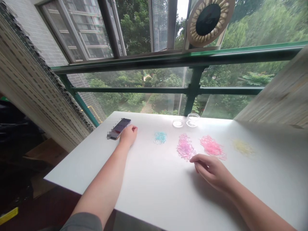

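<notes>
My left hand [128,134] rests on the white table [149,189], fingers curled, right beside a dark phone [120,128] at the far left; I cannot make out whether it touches it. My right hand [211,171] lies lower right, fingers drawn together, tips just short of a purple-pink pile of small bands [184,148]. A pink pile [212,147], a blue pile [160,137] and a yellow pile [243,147] lie in the same row.
Two small clear dishes [178,123] [193,120] stand at the table's far edge by the window. A green railing [192,89] runs behind. Ribbed panels lean at left [36,86] and right [284,96]. The table's left edge drops to a dark floor.
</notes>
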`<action>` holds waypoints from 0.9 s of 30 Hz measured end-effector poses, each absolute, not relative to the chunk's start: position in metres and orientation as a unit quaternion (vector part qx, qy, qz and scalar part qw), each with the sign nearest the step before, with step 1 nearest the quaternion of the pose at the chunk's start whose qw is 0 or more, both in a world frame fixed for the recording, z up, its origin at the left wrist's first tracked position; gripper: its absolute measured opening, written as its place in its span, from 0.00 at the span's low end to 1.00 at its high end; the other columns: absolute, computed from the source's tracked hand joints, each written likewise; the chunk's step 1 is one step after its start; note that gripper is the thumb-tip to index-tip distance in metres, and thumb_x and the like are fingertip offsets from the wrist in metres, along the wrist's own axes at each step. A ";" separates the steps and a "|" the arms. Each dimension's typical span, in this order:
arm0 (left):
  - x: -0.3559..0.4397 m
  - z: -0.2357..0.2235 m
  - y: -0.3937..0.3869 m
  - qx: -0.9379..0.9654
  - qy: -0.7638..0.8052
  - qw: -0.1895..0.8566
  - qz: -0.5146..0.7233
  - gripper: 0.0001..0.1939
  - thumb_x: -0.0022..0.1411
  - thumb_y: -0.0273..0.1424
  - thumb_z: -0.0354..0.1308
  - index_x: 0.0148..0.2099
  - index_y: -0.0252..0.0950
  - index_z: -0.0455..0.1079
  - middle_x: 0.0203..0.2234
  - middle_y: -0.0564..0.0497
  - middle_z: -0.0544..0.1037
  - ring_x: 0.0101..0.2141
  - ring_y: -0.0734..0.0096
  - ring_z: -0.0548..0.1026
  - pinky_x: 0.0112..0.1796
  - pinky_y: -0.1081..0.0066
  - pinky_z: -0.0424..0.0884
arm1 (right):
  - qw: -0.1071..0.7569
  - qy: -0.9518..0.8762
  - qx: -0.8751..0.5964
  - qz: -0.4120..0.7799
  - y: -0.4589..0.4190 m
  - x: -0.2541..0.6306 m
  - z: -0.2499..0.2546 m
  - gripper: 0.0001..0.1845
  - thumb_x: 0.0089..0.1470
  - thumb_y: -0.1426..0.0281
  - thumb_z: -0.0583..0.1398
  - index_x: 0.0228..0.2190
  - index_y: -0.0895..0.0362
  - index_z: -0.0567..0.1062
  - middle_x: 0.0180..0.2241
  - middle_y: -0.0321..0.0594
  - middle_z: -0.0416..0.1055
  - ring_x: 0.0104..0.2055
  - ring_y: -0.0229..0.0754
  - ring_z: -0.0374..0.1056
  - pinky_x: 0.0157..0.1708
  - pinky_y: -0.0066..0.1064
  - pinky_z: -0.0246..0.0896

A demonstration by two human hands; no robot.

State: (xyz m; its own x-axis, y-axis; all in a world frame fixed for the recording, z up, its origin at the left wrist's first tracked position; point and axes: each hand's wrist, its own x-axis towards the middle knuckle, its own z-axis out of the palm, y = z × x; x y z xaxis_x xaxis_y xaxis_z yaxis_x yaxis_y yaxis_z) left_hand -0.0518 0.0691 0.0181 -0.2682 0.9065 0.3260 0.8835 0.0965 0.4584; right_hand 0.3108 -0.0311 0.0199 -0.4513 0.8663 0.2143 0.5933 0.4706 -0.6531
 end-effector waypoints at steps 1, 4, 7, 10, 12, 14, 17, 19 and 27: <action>-0.051 0.021 0.067 0.605 0.738 0.020 0.299 0.10 0.57 0.31 0.52 0.39 0.36 0.72 0.34 0.46 0.80 0.37 0.63 0.76 0.39 0.69 0.69 | 0.272 -0.814 -0.447 0.252 -0.031 0.311 0.020 0.10 0.53 0.73 0.51 0.32 0.54 0.72 0.23 0.36 0.70 0.24 0.39 0.64 0.24 0.29 0.58; -0.044 0.030 0.059 0.616 0.713 0.027 0.333 0.10 0.57 0.31 0.53 0.40 0.37 0.72 0.36 0.48 0.80 0.37 0.65 0.76 0.40 0.70 0.70 | 0.276 -0.816 -0.441 0.250 -0.031 0.310 0.021 0.10 0.52 0.74 0.51 0.32 0.54 0.72 0.23 0.36 0.70 0.24 0.38 0.64 0.24 0.29 0.58; -0.025 0.037 0.047 0.649 0.649 0.070 0.389 0.10 0.57 0.33 0.54 0.40 0.36 0.73 0.35 0.48 0.80 0.35 0.66 0.77 0.40 0.69 0.71 | 0.282 -0.816 -0.439 0.248 -0.032 0.308 0.021 0.11 0.52 0.75 0.51 0.32 0.54 0.72 0.23 0.36 0.70 0.24 0.38 0.64 0.25 0.28 0.58; 0.007 0.038 0.031 0.693 0.572 0.145 0.414 0.11 0.57 0.35 0.56 0.40 0.36 0.72 0.34 0.48 0.80 0.35 0.67 0.78 0.38 0.69 0.73 | 0.296 -0.813 -0.434 0.250 -0.032 0.305 0.022 0.10 0.52 0.75 0.51 0.32 0.55 0.72 0.23 0.35 0.69 0.23 0.36 0.63 0.25 0.27 0.57; 0.031 0.039 0.019 0.719 0.525 0.176 0.421 0.10 0.56 0.35 0.58 0.40 0.36 0.72 0.33 0.48 0.80 0.33 0.68 0.78 0.37 0.69 0.74 | 0.310 -0.811 -0.428 0.252 -0.033 0.301 0.023 0.08 0.52 0.74 0.52 0.32 0.55 0.72 0.22 0.35 0.67 0.22 0.35 0.60 0.24 0.27 0.56; 0.052 0.039 0.007 0.742 0.485 0.183 0.425 0.09 0.55 0.33 0.59 0.39 0.36 0.72 0.32 0.49 0.80 0.32 0.69 0.77 0.35 0.70 0.74 | 0.325 -0.805 -0.422 0.260 -0.033 0.297 0.024 0.08 0.51 0.74 0.54 0.33 0.56 0.71 0.20 0.33 0.64 0.20 0.34 0.58 0.22 0.26 0.54; 0.073 0.041 -0.007 0.771 0.429 0.197 0.428 0.09 0.55 0.33 0.61 0.39 0.36 0.71 0.30 0.49 0.79 0.31 0.70 0.77 0.34 0.71 0.75 | 0.349 -0.794 -0.413 0.278 -0.034 0.292 0.024 0.10 0.50 0.74 0.55 0.37 0.56 0.70 0.20 0.32 0.64 0.20 0.32 0.56 0.22 0.25 0.54; 0.079 0.041 -0.012 0.787 0.398 0.200 0.426 0.09 0.55 0.32 0.61 0.39 0.36 0.71 0.30 0.49 0.79 0.30 0.70 0.77 0.34 0.72 0.75 | 0.365 -0.787 -0.408 0.285 -0.034 0.290 0.025 0.12 0.50 0.74 0.56 0.39 0.56 0.70 0.21 0.32 0.64 0.19 0.32 0.55 0.22 0.25 0.54; 0.082 0.036 -0.011 0.841 0.311 0.132 0.423 0.08 0.56 0.28 0.60 0.41 0.36 0.70 0.30 0.51 0.78 0.29 0.74 0.76 0.32 0.74 0.73 | 0.410 -0.772 -0.386 0.296 -0.032 0.287 0.021 0.16 0.51 0.73 0.56 0.44 0.55 0.68 0.25 0.33 0.66 0.20 0.31 0.56 0.21 0.24 0.55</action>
State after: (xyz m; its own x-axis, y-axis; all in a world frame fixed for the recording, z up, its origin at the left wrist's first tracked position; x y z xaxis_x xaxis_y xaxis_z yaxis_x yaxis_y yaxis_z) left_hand 0.0821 -0.0112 0.0360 0.4484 0.6342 0.6299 0.4110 -0.7721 0.4847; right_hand 0.2869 -0.0318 0.0207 -0.3664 0.8379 0.4045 0.3525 0.5274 -0.7731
